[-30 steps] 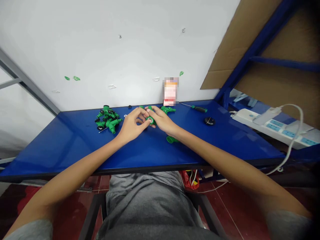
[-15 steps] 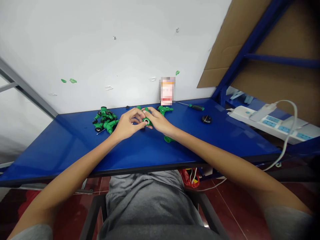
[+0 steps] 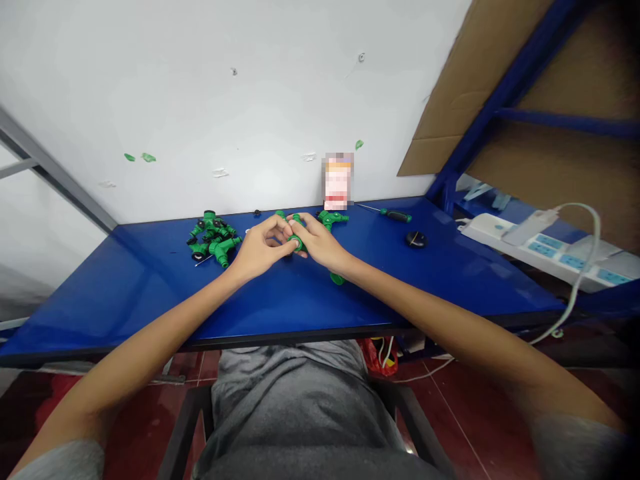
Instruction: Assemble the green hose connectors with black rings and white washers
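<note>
Above the middle of the blue table, my right hand (image 3: pixel 319 241) is closed round a green plastic hose connector (image 3: pixel 297 243). My left hand (image 3: pixel 263 247) grips it too, its thumb pressed over the connector's round mouth and its fingers curled behind. Most of the connector is hidden by the fingers. Beyond my right hand lies a green hose splitter (image 3: pixel 332 219) with black parts. Below the right wrist, another green fitting (image 3: pixel 338 279) is partly covered. Left of my left hand sits a pile of green and black hose splitters (image 3: pixel 213 233).
On the table's right lie a screwdriver (image 3: pixel 397 215) and a round black object (image 3: pixel 416 239). A blurred-out pink box (image 3: pixel 339 181) stands against the wall. A white power strip (image 3: pixel 540 250) with a cable lies at the right. A small black part (image 3: pixel 257 213) rests near the wall.
The left thumb has shifted over the connector's round mouth, where a pale ring and opening showed before. Both hands stay in about the same place; the view swung slightly and back.
</note>
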Demonstrator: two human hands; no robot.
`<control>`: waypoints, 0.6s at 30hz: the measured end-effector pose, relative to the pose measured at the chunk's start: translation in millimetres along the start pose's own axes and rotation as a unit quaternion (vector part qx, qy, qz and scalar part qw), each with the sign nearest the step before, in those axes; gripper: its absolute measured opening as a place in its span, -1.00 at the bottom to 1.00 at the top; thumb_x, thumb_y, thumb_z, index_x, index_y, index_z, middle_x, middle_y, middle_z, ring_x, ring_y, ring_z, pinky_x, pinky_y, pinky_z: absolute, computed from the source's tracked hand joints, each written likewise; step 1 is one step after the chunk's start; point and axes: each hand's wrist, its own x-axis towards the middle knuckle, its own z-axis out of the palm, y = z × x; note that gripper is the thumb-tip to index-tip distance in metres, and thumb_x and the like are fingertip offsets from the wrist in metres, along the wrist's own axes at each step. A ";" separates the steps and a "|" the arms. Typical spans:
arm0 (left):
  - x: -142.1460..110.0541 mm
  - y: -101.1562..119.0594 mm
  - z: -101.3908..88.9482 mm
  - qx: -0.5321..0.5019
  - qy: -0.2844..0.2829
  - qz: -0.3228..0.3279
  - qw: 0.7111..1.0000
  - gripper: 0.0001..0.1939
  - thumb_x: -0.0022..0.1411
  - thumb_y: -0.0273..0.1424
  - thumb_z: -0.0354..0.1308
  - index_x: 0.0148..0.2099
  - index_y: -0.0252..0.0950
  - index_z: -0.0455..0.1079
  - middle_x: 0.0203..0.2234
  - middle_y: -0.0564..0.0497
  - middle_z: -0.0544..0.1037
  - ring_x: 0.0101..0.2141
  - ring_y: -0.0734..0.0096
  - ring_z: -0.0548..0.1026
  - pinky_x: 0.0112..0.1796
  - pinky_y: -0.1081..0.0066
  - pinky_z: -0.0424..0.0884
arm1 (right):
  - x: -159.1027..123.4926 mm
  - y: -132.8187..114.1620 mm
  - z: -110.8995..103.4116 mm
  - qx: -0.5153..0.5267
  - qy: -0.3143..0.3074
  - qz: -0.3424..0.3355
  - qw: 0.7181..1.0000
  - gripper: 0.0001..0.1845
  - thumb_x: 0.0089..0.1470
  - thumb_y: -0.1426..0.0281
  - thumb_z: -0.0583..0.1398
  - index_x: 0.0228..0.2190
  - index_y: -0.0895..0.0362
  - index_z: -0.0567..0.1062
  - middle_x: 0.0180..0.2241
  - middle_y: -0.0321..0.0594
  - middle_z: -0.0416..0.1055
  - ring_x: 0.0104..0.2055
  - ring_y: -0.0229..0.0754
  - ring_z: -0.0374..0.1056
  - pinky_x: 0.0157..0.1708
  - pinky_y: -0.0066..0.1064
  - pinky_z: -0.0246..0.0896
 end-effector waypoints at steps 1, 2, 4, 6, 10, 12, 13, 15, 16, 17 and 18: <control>0.2 0.7 0.0 -0.009 -0.001 -0.002 1.000 -0.75 0.15 -0.33 0.42 -0.22 -0.25 0.42 -0.40 0.09 0.54 -0.37 0.43 0.57 -0.34 0.46 0.50 | 0.5 -0.1 -0.1 -0.001 0.000 -0.001 1.000 -0.59 0.40 -0.02 0.24 -0.07 0.05 0.36 -0.46 -0.44 0.34 -0.57 -0.30 0.25 -0.64 -0.46 0.14; 0.4 1.5 0.1 -0.018 -0.001 -0.005 1.000 -0.76 0.15 -0.33 0.42 -0.22 -0.25 0.42 -0.41 0.10 0.54 -0.39 0.44 0.57 -0.34 0.45 0.51 | 0.7 -0.2 -0.2 -0.006 0.002 -0.002 1.000 -0.60 0.41 0.00 0.23 -0.05 0.05 0.35 -0.46 -0.44 0.33 -0.58 -0.30 0.25 -0.64 -0.46 0.14; 0.6 2.9 0.8 -0.038 -0.001 -0.012 0.999 -0.76 0.15 -0.34 0.41 -0.23 -0.25 0.41 -0.44 0.11 0.56 -0.43 0.45 0.56 -0.33 0.43 0.52 | 0.1 -0.4 -0.6 -0.021 0.007 -0.006 1.000 -0.61 0.43 0.02 0.21 -0.01 0.05 0.34 -0.45 -0.44 0.33 -0.58 -0.30 0.23 -0.63 -0.45 0.15; 0.6 3.4 2.1 -0.062 -0.002 -0.020 0.998 -0.76 0.15 -0.34 0.42 -0.25 -0.24 0.40 -0.46 0.12 0.55 -0.45 0.44 0.56 -0.33 0.41 0.53 | -1.7 -0.5 -1.3 -0.045 0.011 -0.011 0.999 -0.58 0.43 0.00 0.21 0.03 0.05 0.33 -0.45 -0.44 0.33 -0.57 -0.29 0.24 -0.59 -0.43 0.18; -0.3 1.1 4.9 -0.066 0.010 -0.024 0.997 -0.74 0.13 -0.35 0.43 -0.27 -0.24 0.39 -0.48 0.14 0.52 -0.44 0.43 0.56 -0.35 0.42 0.51 | -5.4 1.1 -3.2 -0.093 0.029 -0.025 0.995 -0.50 0.40 -0.04 0.23 0.09 0.06 0.34 -0.43 -0.43 0.34 -0.51 -0.27 0.27 -0.51 -0.42 0.20; -0.8 -0.3 6.0 -0.056 0.015 -0.020 0.998 -0.75 0.14 -0.35 0.42 -0.26 -0.24 0.39 -0.47 0.15 0.50 -0.44 0.45 0.54 -0.35 0.43 0.48 | -5.1 2.8 -4.1 -0.099 0.035 -0.032 0.994 -0.51 0.41 -0.03 0.22 0.09 0.06 0.34 -0.40 -0.41 0.35 -0.50 -0.28 0.27 -0.50 -0.41 0.20; -1.0 -0.7 6.4 -0.056 0.015 -0.018 0.998 -0.76 0.15 -0.35 0.41 -0.25 -0.24 0.38 -0.46 0.15 0.50 -0.44 0.45 0.54 -0.35 0.43 0.48 | -4.4 3.6 -4.5 -0.095 0.033 -0.033 0.994 -0.52 0.42 -0.03 0.21 0.09 0.06 0.34 -0.40 -0.41 0.35 -0.51 -0.28 0.27 -0.51 -0.41 0.20; -0.8 -0.9 6.5 -0.062 0.011 -0.016 0.998 -0.74 0.17 -0.32 0.41 -0.24 -0.24 0.37 -0.43 0.14 0.50 -0.42 0.45 0.56 -0.35 0.43 0.48 | -2.1 5.0 -5.1 -0.076 0.026 -0.027 0.996 -0.53 0.42 -0.03 0.19 0.08 0.05 0.34 -0.40 -0.41 0.35 -0.54 -0.29 0.26 -0.55 -0.41 0.20; -0.4 -0.9 6.2 -0.063 0.005 -0.018 0.998 -0.73 0.17 -0.30 0.41 -0.23 -0.24 0.36 -0.43 0.13 0.51 -0.41 0.44 0.56 -0.35 0.43 0.48 | -0.9 5.4 -5.2 -0.068 0.021 -0.024 0.997 -0.53 0.42 -0.04 0.19 0.08 0.05 0.34 -0.41 -0.42 0.36 -0.56 -0.29 0.26 -0.57 -0.41 0.20; 0.0 -0.8 5.7 -0.062 -0.001 -0.020 0.998 -0.72 0.18 -0.30 0.41 -0.23 -0.24 0.35 -0.43 0.12 0.51 -0.41 0.43 0.57 -0.34 0.42 0.48 | 0.3 5.7 -5.3 -0.062 0.018 -0.023 0.998 -0.53 0.41 -0.04 0.20 0.07 0.05 0.34 -0.42 -0.42 0.37 -0.57 -0.29 0.26 -0.58 -0.41 0.20; 0.6 -0.8 4.8 -0.058 -0.006 -0.022 0.998 -0.71 0.18 -0.30 0.40 -0.23 -0.24 0.34 -0.44 0.13 0.51 -0.42 0.43 0.56 -0.34 0.42 0.48 | 1.1 6.1 -5.2 -0.056 0.015 -0.024 0.998 -0.52 0.40 -0.05 0.21 0.07 0.04 0.34 -0.42 -0.42 0.37 -0.57 -0.29 0.27 -0.59 -0.41 0.20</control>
